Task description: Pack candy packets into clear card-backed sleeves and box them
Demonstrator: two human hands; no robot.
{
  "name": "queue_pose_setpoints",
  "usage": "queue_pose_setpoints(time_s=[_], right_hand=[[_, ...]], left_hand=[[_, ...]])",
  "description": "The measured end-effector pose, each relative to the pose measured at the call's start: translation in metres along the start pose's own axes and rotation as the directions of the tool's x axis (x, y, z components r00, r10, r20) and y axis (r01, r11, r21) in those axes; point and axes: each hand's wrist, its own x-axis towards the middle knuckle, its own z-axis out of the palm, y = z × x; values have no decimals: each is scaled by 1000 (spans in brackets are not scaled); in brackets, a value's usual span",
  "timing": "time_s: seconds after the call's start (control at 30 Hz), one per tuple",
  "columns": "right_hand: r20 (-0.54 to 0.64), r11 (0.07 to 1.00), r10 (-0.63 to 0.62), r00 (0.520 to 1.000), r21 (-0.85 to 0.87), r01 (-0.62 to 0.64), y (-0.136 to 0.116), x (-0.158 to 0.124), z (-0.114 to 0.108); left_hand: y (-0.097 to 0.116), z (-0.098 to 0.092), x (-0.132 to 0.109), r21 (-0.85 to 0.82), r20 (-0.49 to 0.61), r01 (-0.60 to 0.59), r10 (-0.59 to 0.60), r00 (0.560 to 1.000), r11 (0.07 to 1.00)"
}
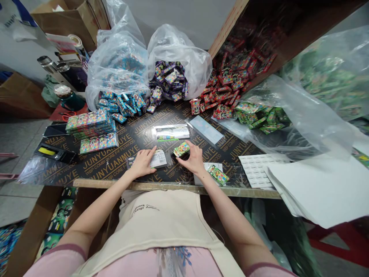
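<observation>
My left hand [143, 163] lies with its fingers stretched out on a flat, clear-wrapped pack [160, 157] with a white barcode label. Between the thumb and fingers of my right hand [195, 158] is a small green printed box [181, 149], just right of that pack. Beyond both hands sits a white card in a clear sleeve [172, 132] with a green strip along its near edge. Beside my right wrist, a green printed packet [218, 174] rests partly on a white sheet.
Piles of blue boxes [121, 103], purple boxes [170, 79], red boxes [223, 90] and green packets [263, 117] line the back. Stacked wrapped packs [90, 123] and a tape dispenser [54, 152] stand left. A label sheet [256, 169] and white paper [319, 184] lie right.
</observation>
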Motion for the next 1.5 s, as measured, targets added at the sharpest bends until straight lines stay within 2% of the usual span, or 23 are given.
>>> queue_pose_setpoints(time_s=[0.07,0.13,0.2,0.33,0.4,0.47,0.53,0.63,0.7,0.77,0.83,1.0,1.1,1.13,1.17,1.2,1.23,1.27,1.33,1.4,1.43,1.5], right_hand=[[79,990,79,994,-123,-69,3,2,2],[222,984,89,971,-172,-50,4,4,4],[312,981,87,946,-192,-27,0,5,5],[307,962,163,938,-261,-82,-9,7,2],[289,978,115,951,-202,-57,-8,8,-1],[295,997,-20,955,-66,41,-2,11,-3],[342,986,-161,926,105,132,8,15,-3],[389,939,-265,883,311,145,21,20,1],[334,909,-277,901,396,132,22,23,4],[245,895,-261,934,423,140,16,24,6],[197,905,-270,942,387,178,3,24,5],[302,907,-397,867,276,319,-25,25,-6],[313,849,-448,837,442,289,-27,33,-14],[290,820,-439,851,516,247,-27,37,-17],[243,794,-386,890,578,187,-28,40,-18],[176,770,-278,944,629,109,-31,42,-19],[107,734,-124,986,678,18,-36,44,-20],[58,675,50,997,734,-76,-42,45,-19],[80,473,330,941,848,-238,-59,47,-16],[178,253,456,872,913,-319,-75,49,-10],[204,176,500,842,928,-329,-81,50,-7],[214,95,580,786,941,-326,-89,53,-3]], left_hand=[[-3,-1,-2,16,0,32,-32,999,999],[-5,-4,-4,25,7,54,-54,999,998],[-6,-6,-5,23,16,64,-64,998,998],[-4,-6,-4,16,12,61,-61,998,998],[-3,-5,-1,28,8,69,-69,998,997],[-4,-4,1,38,12,78,-79,997,996],[-5,-3,2,32,19,65,-66,998,997],[-9,-2,2,-1,23,13,-13,1000,1000],[-10,-2,2,-34,12,-6,7,1000,999],[-11,-3,1,-67,-9,-7,6,1000,998],[-10,-5,1,-99,-32,-5,2,999,995],[-1,-13,2,-170,-79,-27,14,997,985],[7,-18,5,-249,-81,-55,36,996,967],[10,-19,7,-283,-99,-47,19,995,958],[14,-21,10,-326,-134,-22,-24,991,945],[17,-22,13,-382,-185,15,-93,978,924],[21,-22,17,-456,-242,50,-178,954,888],[25,-22,21,-552,-291,66,-267,919,831],[35,-19,29,-764,-317,25,-410,855,644],[49,-13,34,-925,-251,-54,-497,831,376],[57,-9,35,-969,-197,-84,-530,825,231],[73,-4,35,-992,-77,-118,-582,809,-33]])
